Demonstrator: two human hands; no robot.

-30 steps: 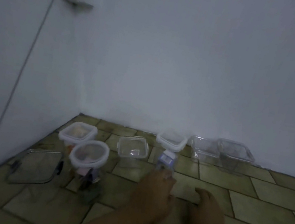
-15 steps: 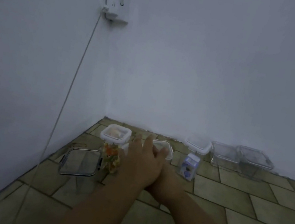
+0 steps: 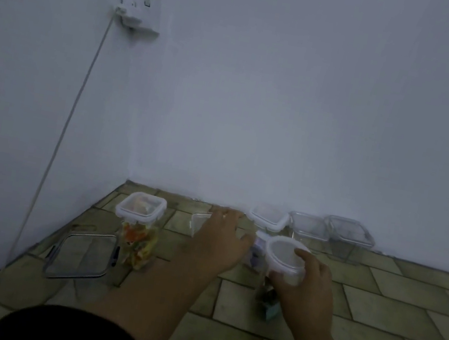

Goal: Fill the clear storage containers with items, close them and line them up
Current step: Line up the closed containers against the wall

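Round-lidded jar (image 3: 286, 254) gripped from the side by the right hand (image 3: 305, 289) on the tiled floor (image 3: 402, 309).
The left hand (image 3: 219, 242) is spread, fingers straight, over a clear tub (image 3: 200, 221) at the jar's 10 o'clock. A purple box (image 3: 257, 255) is half hidden between the hands. A filled tall container (image 3: 140, 233) and a loose lid (image 3: 82, 255) are seen at 9 o'clock, and a row of three tubs (image 3: 309, 228) at 12.

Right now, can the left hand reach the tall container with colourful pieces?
Probably yes: the left hand is open, and the tall container stands close on its left, nothing between them.

filled tall container (image 3: 139, 233) left, loose lid (image 3: 82, 255) before it, empty tubs (image 3: 328, 234) right
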